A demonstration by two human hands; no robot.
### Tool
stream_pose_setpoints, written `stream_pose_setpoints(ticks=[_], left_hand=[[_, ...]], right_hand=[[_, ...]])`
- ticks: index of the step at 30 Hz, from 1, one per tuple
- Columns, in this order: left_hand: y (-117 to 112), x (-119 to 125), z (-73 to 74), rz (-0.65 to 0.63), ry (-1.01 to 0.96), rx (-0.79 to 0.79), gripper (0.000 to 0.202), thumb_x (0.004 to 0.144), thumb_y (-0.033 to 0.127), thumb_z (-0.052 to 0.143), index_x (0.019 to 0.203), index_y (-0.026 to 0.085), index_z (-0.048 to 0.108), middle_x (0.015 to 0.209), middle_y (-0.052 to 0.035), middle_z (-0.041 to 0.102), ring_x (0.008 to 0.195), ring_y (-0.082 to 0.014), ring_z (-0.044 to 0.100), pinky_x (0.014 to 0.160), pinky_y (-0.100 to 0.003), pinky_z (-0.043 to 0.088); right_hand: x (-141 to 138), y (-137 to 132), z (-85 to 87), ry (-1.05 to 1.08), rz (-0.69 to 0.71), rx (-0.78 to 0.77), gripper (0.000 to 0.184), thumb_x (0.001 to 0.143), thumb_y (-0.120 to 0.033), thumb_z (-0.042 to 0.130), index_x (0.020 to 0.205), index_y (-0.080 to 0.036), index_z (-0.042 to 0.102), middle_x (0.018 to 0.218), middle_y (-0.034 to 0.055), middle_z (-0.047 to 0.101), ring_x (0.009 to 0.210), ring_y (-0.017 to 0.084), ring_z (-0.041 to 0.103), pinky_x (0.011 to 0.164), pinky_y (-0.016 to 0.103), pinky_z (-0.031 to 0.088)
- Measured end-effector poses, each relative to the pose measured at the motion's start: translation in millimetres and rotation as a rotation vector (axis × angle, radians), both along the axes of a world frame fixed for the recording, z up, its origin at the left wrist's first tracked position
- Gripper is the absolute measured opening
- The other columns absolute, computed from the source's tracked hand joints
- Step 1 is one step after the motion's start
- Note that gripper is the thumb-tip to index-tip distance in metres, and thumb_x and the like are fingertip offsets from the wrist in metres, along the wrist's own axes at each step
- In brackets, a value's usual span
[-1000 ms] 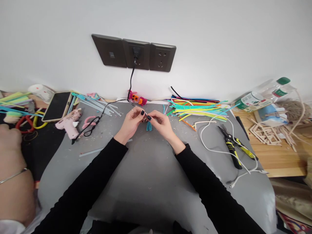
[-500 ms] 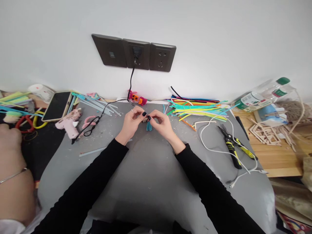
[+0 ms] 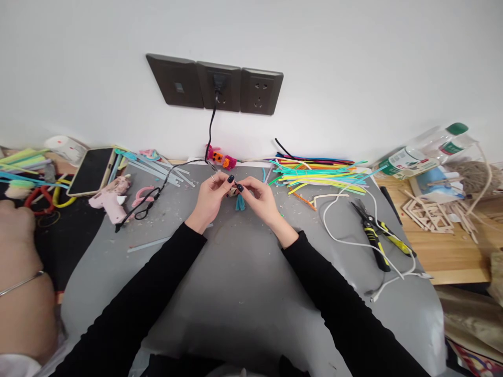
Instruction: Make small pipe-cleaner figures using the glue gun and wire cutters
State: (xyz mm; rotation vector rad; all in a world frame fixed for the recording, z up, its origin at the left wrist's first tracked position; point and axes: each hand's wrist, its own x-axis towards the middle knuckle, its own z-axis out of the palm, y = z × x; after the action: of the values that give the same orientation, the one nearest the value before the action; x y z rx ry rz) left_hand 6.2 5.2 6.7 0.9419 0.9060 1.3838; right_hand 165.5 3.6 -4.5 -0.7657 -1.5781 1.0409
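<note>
My left hand (image 3: pixel 209 203) and my right hand (image 3: pixel 262 201) meet above the far middle of the grey mat, fingertips pinched close together. Between them is a small pipe-cleaner piece (image 3: pixel 240 202) with blue strands hanging down from it. Part of a brownish, patterned section shows beside the left fingertips, while the fingers cover the rest. Just beyond the hands lies a pink and orange pipe-cleaner figure (image 3: pixel 220 157). To the right of my right hand is a pile of coloured pipe cleaners (image 3: pixel 318 175).
A pink glue gun (image 3: pixel 112 199) and its black cord lie left, near a phone (image 3: pixel 91 170) and scissors (image 3: pixel 41 200). Pliers (image 3: pixel 375 235) and a white cable (image 3: pixel 334 238) are right, with plastic bottles (image 3: pixel 408 159) beyond. Another person's arm (image 3: pixel 25 283) rests at left.
My fingertips have shifted slightly around the pipe-cleaner piece, and my left thumb has moved a little up and left. More of the brownish section now shows.
</note>
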Motion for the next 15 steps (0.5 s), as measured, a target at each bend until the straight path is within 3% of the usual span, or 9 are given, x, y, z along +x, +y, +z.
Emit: stream_pose_setpoints(ticks=[15], left_hand=[[-2.3,1.9,-1.6,0.071,0.097,0.091,0.044,0.067,0.056,0.094,0.066,0.019,0.070,0.067,0.0012,0.055,0.062,-0.0109,0.045,0.058,-0.026,0.036]], right_hand=[[0.6,0.8,-0.1,-0.017,-0.017,-0.021,0.030,0.098,-0.052,0.066,0.093,-0.024,0.075,0.088,0.0028,0.070,0.083,0.016,0.068,0.079,0.031,0.057]])
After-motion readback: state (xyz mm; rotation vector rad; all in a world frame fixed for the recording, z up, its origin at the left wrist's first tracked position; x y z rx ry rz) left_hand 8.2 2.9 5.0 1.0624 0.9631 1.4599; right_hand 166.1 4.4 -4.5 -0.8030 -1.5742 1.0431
